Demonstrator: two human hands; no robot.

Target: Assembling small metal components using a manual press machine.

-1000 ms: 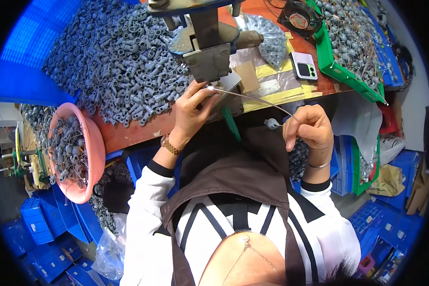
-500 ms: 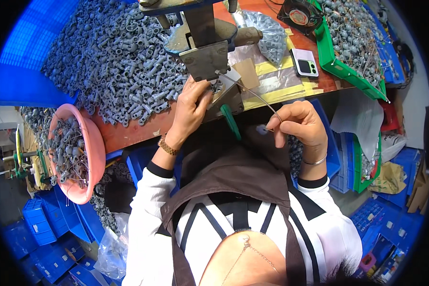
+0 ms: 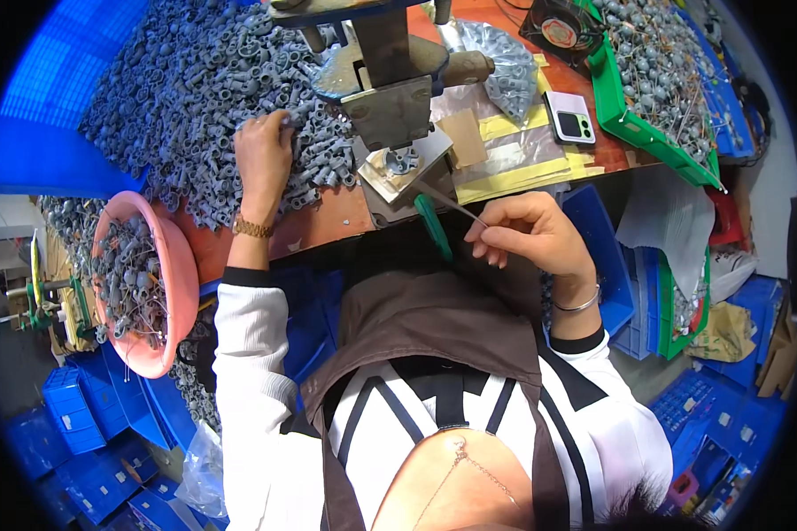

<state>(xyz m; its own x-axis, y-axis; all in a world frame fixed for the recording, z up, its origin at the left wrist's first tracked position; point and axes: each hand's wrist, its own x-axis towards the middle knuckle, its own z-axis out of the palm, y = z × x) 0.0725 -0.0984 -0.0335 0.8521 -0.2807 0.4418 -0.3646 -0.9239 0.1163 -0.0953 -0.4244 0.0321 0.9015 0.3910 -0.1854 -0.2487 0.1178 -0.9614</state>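
My left hand (image 3: 264, 159) is in the heap of grey plastic fittings (image 3: 195, 133), fingers bent in and closed at a grey fitting (image 3: 294, 119) by the thumb and forefinger. In a pinch, my right hand (image 3: 531, 234) grips a thin metal rod (image 3: 452, 204) that slants up left to the press. On the press's pale base block (image 3: 381, 181) lies a grey piece (image 3: 402, 160), directly under the metal press head (image 3: 390, 115). Beside that block is a green handle (image 3: 433, 227).
A pink basin (image 3: 181, 292) of grey pieces with wires stands at the left. A phone (image 3: 569, 118), a clear bag of grey parts (image 3: 509, 75), a fan (image 3: 560, 31) and a green tray (image 3: 615, 111) of parts lie right of the press.
My left hand has moved left from the press into the heap of fittings. My right hand has shifted slightly left and down, and the rod's tip has dropped from the press head.
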